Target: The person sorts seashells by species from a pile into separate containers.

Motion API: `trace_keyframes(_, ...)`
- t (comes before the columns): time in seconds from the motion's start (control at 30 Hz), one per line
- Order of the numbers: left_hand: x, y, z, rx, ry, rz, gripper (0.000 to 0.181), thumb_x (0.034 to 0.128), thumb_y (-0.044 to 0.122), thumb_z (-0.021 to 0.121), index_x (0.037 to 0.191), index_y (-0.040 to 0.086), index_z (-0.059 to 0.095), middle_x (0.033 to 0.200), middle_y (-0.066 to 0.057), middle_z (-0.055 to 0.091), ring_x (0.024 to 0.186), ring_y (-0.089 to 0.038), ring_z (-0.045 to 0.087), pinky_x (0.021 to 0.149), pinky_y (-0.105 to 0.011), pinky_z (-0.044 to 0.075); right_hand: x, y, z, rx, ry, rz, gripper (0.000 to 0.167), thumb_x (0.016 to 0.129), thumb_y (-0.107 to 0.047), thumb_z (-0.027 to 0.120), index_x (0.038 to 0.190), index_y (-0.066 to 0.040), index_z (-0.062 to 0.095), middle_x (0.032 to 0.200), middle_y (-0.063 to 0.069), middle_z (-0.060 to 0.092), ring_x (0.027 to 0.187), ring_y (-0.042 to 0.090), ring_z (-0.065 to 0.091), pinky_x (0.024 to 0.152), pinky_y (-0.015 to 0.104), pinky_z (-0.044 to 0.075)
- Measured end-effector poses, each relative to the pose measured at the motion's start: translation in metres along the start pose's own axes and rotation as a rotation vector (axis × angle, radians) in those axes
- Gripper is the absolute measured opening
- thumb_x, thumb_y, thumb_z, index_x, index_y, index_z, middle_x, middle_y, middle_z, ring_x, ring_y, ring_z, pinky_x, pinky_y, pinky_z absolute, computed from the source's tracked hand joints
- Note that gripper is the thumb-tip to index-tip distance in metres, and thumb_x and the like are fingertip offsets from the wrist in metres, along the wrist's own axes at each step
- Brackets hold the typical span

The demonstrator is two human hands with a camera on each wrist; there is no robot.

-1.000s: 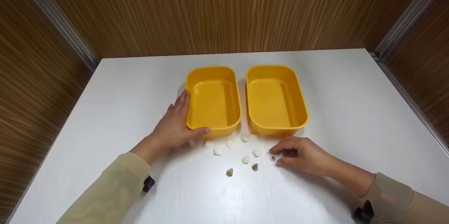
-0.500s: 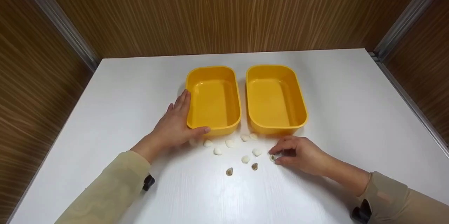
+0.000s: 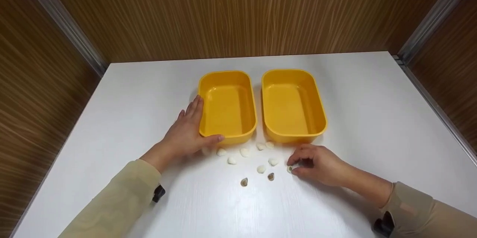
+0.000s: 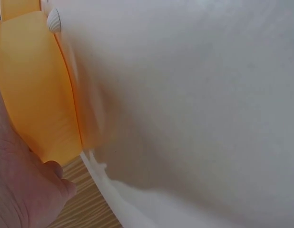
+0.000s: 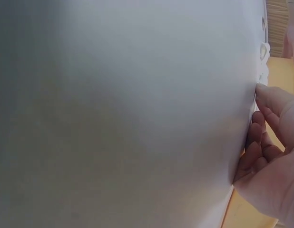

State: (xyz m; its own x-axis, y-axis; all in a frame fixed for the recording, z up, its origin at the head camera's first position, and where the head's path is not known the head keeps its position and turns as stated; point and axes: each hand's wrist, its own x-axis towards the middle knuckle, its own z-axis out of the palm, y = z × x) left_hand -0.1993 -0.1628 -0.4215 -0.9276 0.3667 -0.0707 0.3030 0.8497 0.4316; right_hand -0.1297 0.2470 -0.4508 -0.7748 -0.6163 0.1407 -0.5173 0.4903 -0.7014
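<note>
Two yellow bins stand side by side, the left bin (image 3: 227, 109) and the right bin (image 3: 288, 107). My left hand (image 3: 185, 133) rests on the left bin's near left corner, fingers straight along its side and thumb on the front rim. My right hand (image 3: 322, 165) pinches a small dark-centred seashell (image 3: 290, 169) at the table between thumb and index finger. In the right wrist view the fingers hide that shell. Several white seashells (image 3: 245, 152) lie in front of the bins, with two brown ones (image 3: 244, 182) (image 3: 271, 176) closer to me.
The white table (image 3: 149, 81) is bounded by a wood-grain panel (image 3: 242, 14) at the back and panels at both sides. A ridged white shell (image 4: 54, 21) lies close to the left bin's front wall in the left wrist view.
My right thumb has moved slightly left to close on the shell, which has tilted a little. The left hand and both bins stay in place.
</note>
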Motion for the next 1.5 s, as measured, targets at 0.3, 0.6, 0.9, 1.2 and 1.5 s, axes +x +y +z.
trace_keyframes(0.3,-0.0007,0.0024,-0.0012,0.011,0.002,0.000,0.133,0.0861,0.090,0.052,0.168,0.006,-0.010,0.178,-0.009,-0.008,0.164,-0.025,-0.001,0.130,-0.051,0.004,0.0019,-0.0019,-0.0008,-0.094,-0.030,-0.003,0.014,0.089,-0.010,0.084,0.098,-0.019,0.077,0.095,-0.007,0.067,0.086,0.012,0.058,0.076,0.026,0.051)
trace_keyframes(0.6,-0.0010,0.0016,-0.0006,0.010,0.011,0.004,0.132,0.0861,0.090,0.053,0.169,0.006,-0.008,0.178,-0.009,-0.007,0.164,-0.027,0.000,0.130,-0.053,0.005,0.0023,-0.0010,-0.0005,-0.110,-0.028,-0.010,0.015,0.087,-0.011,0.087,0.094,-0.019,0.077,0.092,-0.010,0.066,0.086,0.009,0.057,0.077,0.026,0.051)
trace_keyframes(0.9,-0.0016,0.0019,0.0000,0.010,0.006,-0.007,0.133,0.0850,0.091,0.052,0.169,0.007,-0.009,0.178,-0.008,-0.008,0.164,-0.027,0.000,0.130,-0.052,0.005,0.0006,0.0010,0.0022,-0.140,-0.007,-0.037,0.016,0.086,-0.008,0.086,0.093,-0.017,0.074,0.091,-0.009,0.065,0.086,0.010,0.057,0.077,0.028,0.052)
trace_keyframes(1.2,-0.0009,0.0025,-0.0011,0.010,0.007,-0.005,0.132,0.0861,0.089,0.054,0.169,0.007,-0.008,0.178,-0.008,-0.009,0.164,-0.027,-0.001,0.130,-0.052,0.005,-0.0006,0.0017,-0.0013,-0.092,-0.020,-0.049,0.023,0.087,-0.009,0.087,0.106,-0.016,0.075,0.100,-0.007,0.068,0.088,0.012,0.060,0.079,0.025,0.053)
trace_keyframes(1.5,-0.0008,0.0019,-0.0012,0.008,-0.007,-0.011,0.132,0.0863,0.089,0.054,0.168,0.007,-0.010,0.178,-0.008,-0.009,0.163,-0.023,-0.004,0.130,-0.050,0.003,-0.0005,0.0010,-0.0037,-0.065,-0.029,-0.088,0.019,0.088,-0.003,0.084,0.099,-0.017,0.078,0.096,-0.007,0.069,0.087,0.014,0.061,0.078,0.025,0.054)
